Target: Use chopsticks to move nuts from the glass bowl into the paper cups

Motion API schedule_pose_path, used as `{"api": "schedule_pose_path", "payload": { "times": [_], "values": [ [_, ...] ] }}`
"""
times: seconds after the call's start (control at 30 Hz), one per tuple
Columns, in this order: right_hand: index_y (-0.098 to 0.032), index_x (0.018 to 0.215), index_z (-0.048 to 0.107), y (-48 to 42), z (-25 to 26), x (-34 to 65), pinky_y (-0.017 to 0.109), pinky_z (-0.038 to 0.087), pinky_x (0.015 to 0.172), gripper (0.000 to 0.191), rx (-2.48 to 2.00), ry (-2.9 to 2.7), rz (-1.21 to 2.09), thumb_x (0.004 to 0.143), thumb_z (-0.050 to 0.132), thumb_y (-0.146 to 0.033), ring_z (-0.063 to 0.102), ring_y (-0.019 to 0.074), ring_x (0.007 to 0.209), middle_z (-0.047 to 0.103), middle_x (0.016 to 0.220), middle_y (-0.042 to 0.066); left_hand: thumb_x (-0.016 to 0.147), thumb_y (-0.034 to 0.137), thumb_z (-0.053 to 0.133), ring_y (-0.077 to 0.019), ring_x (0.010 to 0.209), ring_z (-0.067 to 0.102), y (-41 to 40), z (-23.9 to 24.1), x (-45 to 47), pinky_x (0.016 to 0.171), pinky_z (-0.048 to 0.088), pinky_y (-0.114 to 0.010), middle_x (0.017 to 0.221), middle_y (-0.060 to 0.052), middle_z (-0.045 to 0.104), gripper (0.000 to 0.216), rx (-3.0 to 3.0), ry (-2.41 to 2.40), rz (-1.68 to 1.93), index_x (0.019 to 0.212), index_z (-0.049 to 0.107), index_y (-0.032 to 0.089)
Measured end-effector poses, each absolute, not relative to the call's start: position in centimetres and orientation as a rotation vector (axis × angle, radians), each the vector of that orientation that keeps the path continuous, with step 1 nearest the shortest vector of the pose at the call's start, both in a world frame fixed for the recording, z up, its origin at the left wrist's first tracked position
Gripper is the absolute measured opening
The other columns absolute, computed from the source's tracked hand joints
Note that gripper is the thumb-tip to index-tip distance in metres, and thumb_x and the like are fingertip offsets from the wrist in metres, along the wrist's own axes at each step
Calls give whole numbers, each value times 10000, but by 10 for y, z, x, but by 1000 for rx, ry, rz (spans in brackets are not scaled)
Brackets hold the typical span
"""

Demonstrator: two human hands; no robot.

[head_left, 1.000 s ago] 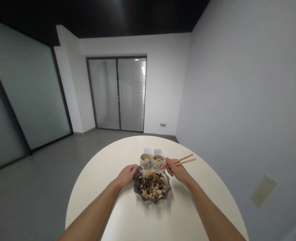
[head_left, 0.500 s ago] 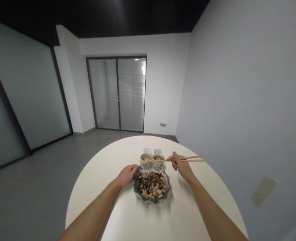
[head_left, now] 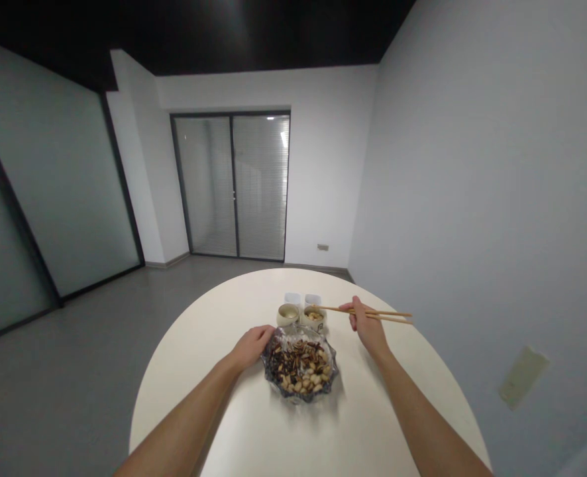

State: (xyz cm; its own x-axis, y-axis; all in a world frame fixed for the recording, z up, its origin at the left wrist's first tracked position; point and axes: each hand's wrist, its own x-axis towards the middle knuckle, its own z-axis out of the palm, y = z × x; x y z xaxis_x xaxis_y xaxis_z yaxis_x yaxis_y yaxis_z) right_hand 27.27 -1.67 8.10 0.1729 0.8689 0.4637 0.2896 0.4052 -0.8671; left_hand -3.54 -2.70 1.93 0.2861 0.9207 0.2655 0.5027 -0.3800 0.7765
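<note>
A scalloped clear glass bowl (head_left: 301, 399) sits near the middle of the table, filled with dark seeds, striped sunflower seeds and pale nuts in separate patches. My left hand (head_left: 254, 346) is closed on its left rim, thumb side toward the bowl. My right hand (head_left: 366, 323) holds a pair of wooden chopsticks (head_left: 390, 313), pointing left. Their tips are over a small cup (head_left: 313, 324) with a dark mark on its side and pale pieces inside. Whether a morsel is between the tips is too small to tell. Beside it stands a second small cup (head_left: 287, 319), apparently without contents.
Two small white dishes stand behind the cups, a left dish (head_left: 292, 298) and a right dish (head_left: 313, 299). All of this is on a round cream table (head_left: 189, 358). A wall (head_left: 472, 199) rises to the right, and glass doors (head_left: 231, 185) are at the back.
My right hand has moved slightly right and up with the chopsticks. Their tips went from between the two cups to above the right cup. My left hand and the bowl stayed still.
</note>
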Motion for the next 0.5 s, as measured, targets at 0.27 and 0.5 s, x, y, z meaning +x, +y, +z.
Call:
{"api": "schedule_pose_path", "payload": {
  "times": [0.27, 0.5],
  "values": [
    [-147, 778, 733, -15, 76, 272, 253, 296, 423, 670, -1188, -1402, 550, 892, 384, -707, 377, 121, 392, 389, 401, -44, 952, 515, 338, -225, 869, 619, -25, 18, -35, 825, 456, -299, 925, -49, 737, 510, 1998, 1281, 961, 898, 720, 182],
    [-142, 793, 750, -16, 74, 271, 252, 293, 414, 680, -1220, -1442, 497, 888, 391, -712, 390, 128, 404, 392, 419, -38, 951, 531, 329, -222, 857, 619, -28, 21, -34, 827, 456, -300, 926, -48, 739, 531, 1999, 1284, 966, 903, 721, 176]
  ]
}}
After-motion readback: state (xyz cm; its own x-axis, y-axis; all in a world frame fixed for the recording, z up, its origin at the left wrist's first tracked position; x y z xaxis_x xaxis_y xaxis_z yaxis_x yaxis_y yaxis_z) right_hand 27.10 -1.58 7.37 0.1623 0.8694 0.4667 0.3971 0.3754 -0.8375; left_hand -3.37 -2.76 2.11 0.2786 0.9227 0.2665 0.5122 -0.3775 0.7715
